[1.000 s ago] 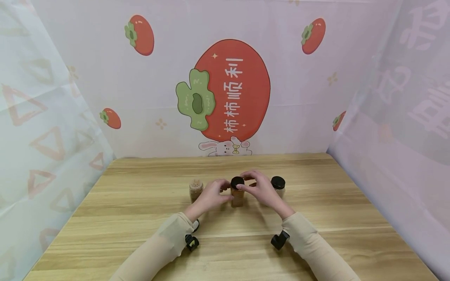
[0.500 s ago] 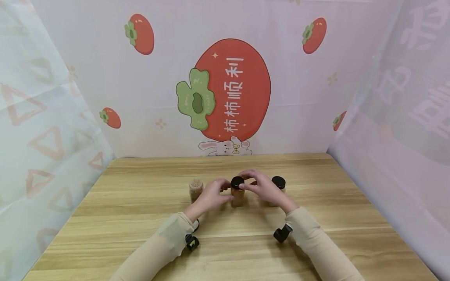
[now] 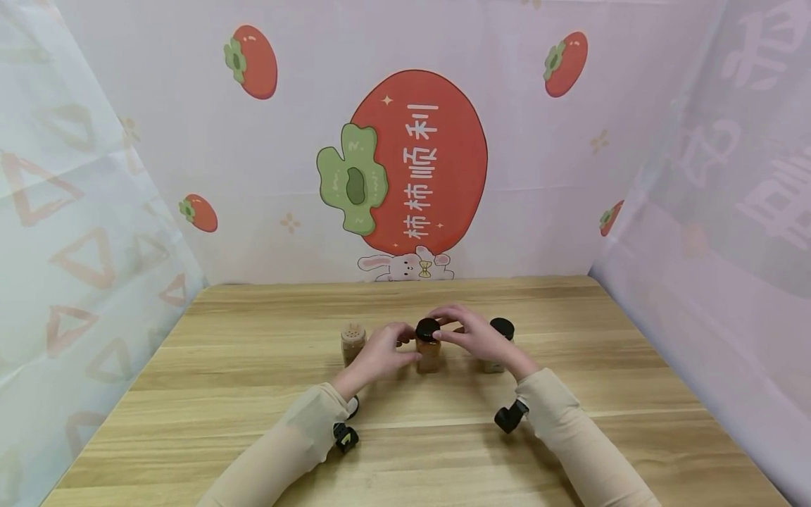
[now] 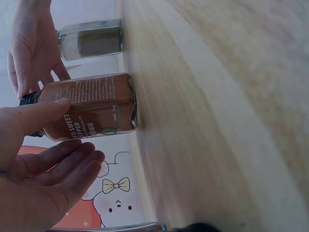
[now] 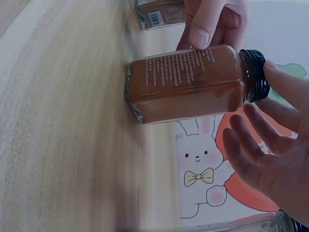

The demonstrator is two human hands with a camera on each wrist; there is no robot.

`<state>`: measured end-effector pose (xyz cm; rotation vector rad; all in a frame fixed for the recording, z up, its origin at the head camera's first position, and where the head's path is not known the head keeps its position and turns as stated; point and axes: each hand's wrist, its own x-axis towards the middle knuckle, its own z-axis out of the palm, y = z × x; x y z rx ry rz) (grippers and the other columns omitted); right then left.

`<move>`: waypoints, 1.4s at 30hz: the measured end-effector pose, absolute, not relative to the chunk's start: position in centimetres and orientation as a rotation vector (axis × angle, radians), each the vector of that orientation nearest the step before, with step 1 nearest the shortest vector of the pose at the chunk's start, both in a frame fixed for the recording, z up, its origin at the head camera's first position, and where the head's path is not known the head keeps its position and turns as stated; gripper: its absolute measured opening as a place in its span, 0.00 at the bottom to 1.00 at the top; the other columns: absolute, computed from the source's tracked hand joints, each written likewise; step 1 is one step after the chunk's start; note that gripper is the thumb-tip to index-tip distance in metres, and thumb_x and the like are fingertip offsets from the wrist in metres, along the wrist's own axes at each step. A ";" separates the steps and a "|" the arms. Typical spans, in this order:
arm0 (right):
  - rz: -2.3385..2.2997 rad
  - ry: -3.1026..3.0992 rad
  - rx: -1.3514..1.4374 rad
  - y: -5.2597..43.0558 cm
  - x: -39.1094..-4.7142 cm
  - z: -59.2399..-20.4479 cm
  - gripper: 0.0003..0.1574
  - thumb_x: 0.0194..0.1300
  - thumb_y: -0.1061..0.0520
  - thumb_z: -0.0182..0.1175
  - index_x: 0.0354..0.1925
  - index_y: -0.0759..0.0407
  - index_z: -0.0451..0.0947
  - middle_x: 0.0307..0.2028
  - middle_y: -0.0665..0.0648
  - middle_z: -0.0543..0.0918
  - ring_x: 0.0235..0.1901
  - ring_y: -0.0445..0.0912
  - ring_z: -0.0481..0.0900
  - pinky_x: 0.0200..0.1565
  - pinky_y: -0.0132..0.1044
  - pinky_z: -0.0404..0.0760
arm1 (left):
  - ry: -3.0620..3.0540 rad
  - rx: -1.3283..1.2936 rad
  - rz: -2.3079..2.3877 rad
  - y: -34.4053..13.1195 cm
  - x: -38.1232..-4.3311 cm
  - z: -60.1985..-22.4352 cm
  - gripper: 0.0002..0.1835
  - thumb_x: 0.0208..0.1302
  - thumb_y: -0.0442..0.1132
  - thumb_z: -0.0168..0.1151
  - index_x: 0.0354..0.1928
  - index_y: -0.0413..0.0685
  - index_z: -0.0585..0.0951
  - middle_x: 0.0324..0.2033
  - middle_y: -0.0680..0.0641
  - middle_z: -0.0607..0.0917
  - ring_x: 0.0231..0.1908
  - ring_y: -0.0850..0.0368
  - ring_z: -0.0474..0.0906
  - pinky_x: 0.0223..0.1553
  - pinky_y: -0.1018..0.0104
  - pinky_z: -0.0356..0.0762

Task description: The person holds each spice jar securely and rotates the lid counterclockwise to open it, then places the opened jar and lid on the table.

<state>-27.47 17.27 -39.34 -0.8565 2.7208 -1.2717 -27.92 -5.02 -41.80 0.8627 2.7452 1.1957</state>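
Observation:
A square glass spice jar (image 3: 428, 355) of reddish-brown powder stands upright on the wooden table, topped by a black lid (image 5: 256, 75). Its label, partly readable in the left wrist view, includes "SWEET". My left hand (image 3: 380, 355) holds the jar body from the left between thumb and fingers. From the right, my right hand (image 3: 472, 336) pinches the lid between thumb and index finger, its other fingers held off the glass. To the left stands another jar (image 3: 353, 345), uncovered, its perforated shaker top showing. A third jar (image 4: 91, 39), black-capped, is behind my right wrist.
A loose black lid (image 3: 353, 406) with a pale inside lies near my left forearm, partly hidden by the sleeve. The wooden table (image 3: 253, 366) meets a printed fabric backdrop (image 3: 538, 211) at the back and sides.
My right hand has turned slightly on the lid, its thumb shifting right and its wrist swinging outward to the right. My left hand and the jar stay in place.

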 end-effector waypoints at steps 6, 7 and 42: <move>-1.298 2.726 -0.880 17.3 -27.3 -39.4 0.25 0.64 0.49 0.61 0.58 0.54 0.73 0.58 0.56 0.74 0.55 0.52 0.76 0.56 0.53 0.76 | 2.747 0.860 1.194 -5.0 -28.0 -41.8 0.19 0.56 0.42 0.68 0.49 0.44 0.79 0.47 0.45 0.83 0.49 0.48 0.78 0.52 0.56 0.77; -1.304 2.731 -0.880 17.3 -27.3 -39.5 0.26 0.64 0.49 0.61 0.59 0.55 0.72 0.58 0.56 0.73 0.55 0.53 0.76 0.56 0.53 0.76 | 2.749 0.861 1.195 -5.0 -28.0 -41.8 0.19 0.56 0.42 0.68 0.49 0.44 0.79 0.47 0.45 0.83 0.49 0.48 0.78 0.52 0.55 0.77; -1.317 2.859 -0.788 16.5 -26.4 -39.8 0.24 0.62 0.50 0.64 0.55 0.57 0.76 0.54 0.59 0.76 0.54 0.55 0.77 0.49 0.49 0.81 | 2.760 0.890 1.201 -5.1 -27.9 -41.9 0.19 0.55 0.41 0.69 0.48 0.42 0.79 0.46 0.43 0.83 0.46 0.49 0.80 0.49 0.57 0.79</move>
